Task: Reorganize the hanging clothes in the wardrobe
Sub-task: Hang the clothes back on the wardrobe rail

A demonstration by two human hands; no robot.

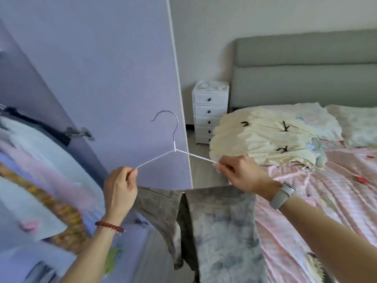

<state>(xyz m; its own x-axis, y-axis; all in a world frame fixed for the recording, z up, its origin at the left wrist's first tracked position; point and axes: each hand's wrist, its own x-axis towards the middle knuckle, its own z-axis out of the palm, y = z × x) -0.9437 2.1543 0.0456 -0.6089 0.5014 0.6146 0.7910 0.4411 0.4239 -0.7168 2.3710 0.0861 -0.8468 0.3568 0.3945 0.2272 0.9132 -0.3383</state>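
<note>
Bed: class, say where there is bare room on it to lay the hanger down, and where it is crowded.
Free: the pink sheet between the cream clothes pile and the right hand. Crowded: the head end, under that pile and the pillow.

Both arms reach forward, left hand [120, 187] and right hand [239, 174] raised level, fingers [221, 167] curled in pinches

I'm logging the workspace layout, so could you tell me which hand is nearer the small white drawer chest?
Right. The right hand is just below the small white drawer chest; the left hand is farther left.
</note>
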